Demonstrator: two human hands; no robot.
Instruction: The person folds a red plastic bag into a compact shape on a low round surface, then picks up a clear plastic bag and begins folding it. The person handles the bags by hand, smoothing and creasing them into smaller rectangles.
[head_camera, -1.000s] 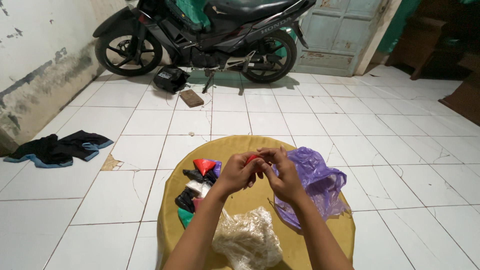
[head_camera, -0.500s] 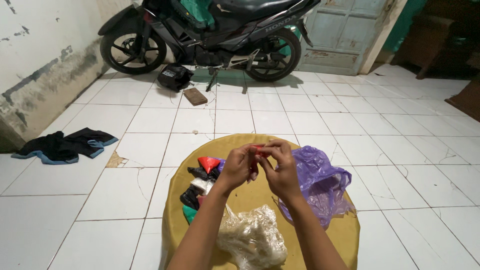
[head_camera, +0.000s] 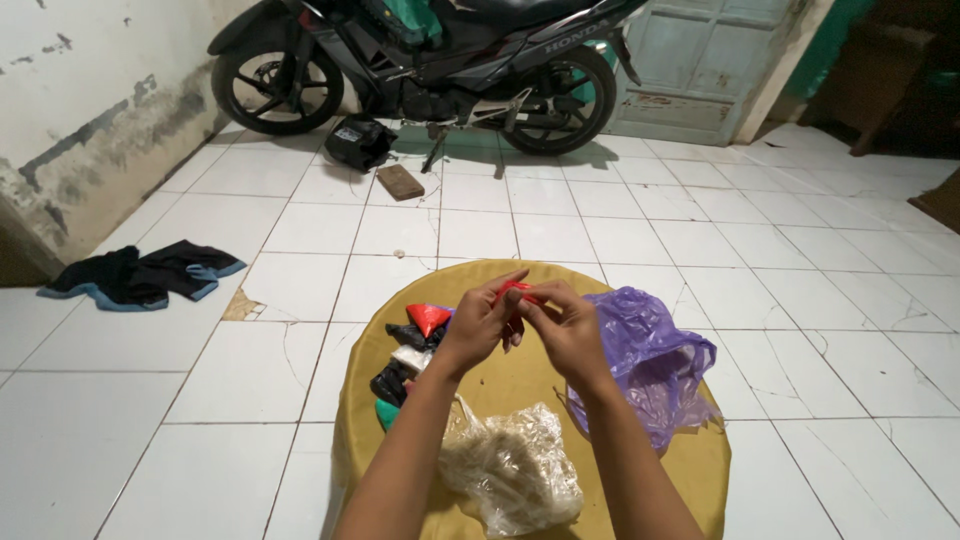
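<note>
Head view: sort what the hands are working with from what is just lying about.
In use: left hand and right hand on red piece; coloured pieces; purple bag; clear bag; round table.

Lying about: motorbike; dark cloth; wooden block.

Between the fingers of both hands (head_camera: 525, 325) sits a small red piece (head_camera: 512, 290). Under them the round table (head_camera: 520, 385) is mustard yellow. Just right of the hands lies a translucent purple plastic bag (head_camera: 650, 360). Just left of them is a cluster of small packets (head_camera: 408, 355): red, black, white and green. Nearer the person than the hands, a clear bag (head_camera: 510, 465) holds pale off-white stuff. The floor (head_camera: 250, 380) is white tile with dark cracks.
</note>
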